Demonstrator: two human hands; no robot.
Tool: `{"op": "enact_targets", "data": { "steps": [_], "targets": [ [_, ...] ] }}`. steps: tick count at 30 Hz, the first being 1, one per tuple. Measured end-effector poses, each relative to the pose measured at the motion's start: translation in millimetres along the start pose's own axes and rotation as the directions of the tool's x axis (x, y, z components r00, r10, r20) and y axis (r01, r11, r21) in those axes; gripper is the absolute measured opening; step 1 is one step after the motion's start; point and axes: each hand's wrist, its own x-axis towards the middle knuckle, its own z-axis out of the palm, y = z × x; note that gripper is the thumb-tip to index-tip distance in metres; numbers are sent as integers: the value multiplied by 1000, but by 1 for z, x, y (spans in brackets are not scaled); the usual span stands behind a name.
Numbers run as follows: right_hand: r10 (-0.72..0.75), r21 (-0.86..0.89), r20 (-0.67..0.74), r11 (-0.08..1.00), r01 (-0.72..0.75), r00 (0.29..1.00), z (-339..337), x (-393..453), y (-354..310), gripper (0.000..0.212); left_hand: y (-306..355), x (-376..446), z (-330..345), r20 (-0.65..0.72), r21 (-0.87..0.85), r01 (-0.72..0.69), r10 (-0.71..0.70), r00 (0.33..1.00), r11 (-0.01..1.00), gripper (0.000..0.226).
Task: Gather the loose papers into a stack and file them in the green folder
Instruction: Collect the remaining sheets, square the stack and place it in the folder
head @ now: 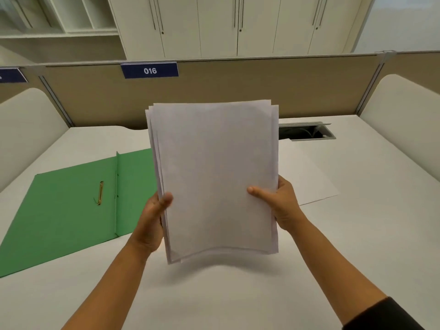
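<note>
A stack of white papers (214,172) stands nearly upright above the white desk, its sheets slightly uneven at the top and left edges. My left hand (152,217) grips its left edge, thumb on the front. My right hand (281,203) grips the right edge the same way. The green folder (66,210) lies open and flat on the desk to the left, its brass fastener (100,193) showing by the spine. Its right part is hidden behind the stack. One more white sheet (307,177) lies flat on the desk behind my right hand.
A beige partition (238,89) with a blue "016" label (150,70) closes the desk's far side. A cable hatch (307,131) is sunk in the desk at the back right. Rounded white side panels stand at both ends. White cabinets rise behind.
</note>
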Motion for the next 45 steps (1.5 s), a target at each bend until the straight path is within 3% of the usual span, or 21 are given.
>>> {"op": "enact_targets", "data": {
  "steps": [3, 7, 11, 15, 18, 23, 25, 28, 31, 37, 41, 45],
  "targets": [
    [-57, -56, 52, 997, 60, 997, 5, 1, -6, 41, 10, 2, 6, -2, 124, -112, 113, 994, 986, 64],
    [3, -70, 107, 998, 5, 994, 7, 2, 0, 52, 4, -2, 4, -18, 177, -73, 78, 997, 981, 69],
    [23, -81, 115, 997, -14, 993, 6, 2, 3, 48, 1, -3, 2, -55, 136, -58, 66, 996, 989, 64],
    [13, -61, 131, 998, -5, 991, 7, 3, 0, 50, 4, -3, 10, -57, 103, -79, 85, 995, 992, 49],
    [-13, -5, 81, 1000, 14, 997, 14, 3, -2, 52, 8, 0, 23, -119, 170, -135, 156, 981, 976, 27],
    [-119, 54, 53, 992, 116, 991, 16, 4, -22, 37, 34, 0, 27, -75, 267, -310, 341, 937, 912, 37],
    [-131, 79, 59, 989, 126, 990, 16, 4, -24, 40, 38, -1, 21, -41, 263, -345, 368, 929, 901, 38],
    [-39, 55, 74, 998, 35, 996, 20, 1, -5, 48, 21, -5, 12, -31, 278, -255, 274, 961, 926, 29],
    [50, 13, 57, 999, -51, 997, 27, -5, 18, 53, -2, -9, 6, -102, 241, -133, 161, 982, 961, 43],
    [16, -5, 53, 1000, -16, 998, 29, -1, 18, 49, -3, -10, 3, -175, 240, -150, 194, 965, 959, 50],
    [91, -30, 83, 996, -89, 992, 31, -11, 37, 52, -14, -13, 2, -201, 210, -105, 148, 968, 972, 72],
    [99, -10, 68, 995, -99, 993, 31, -6, 40, 52, -15, -11, 0, -201, 181, -62, 99, 974, 982, 64]
  ]
}}
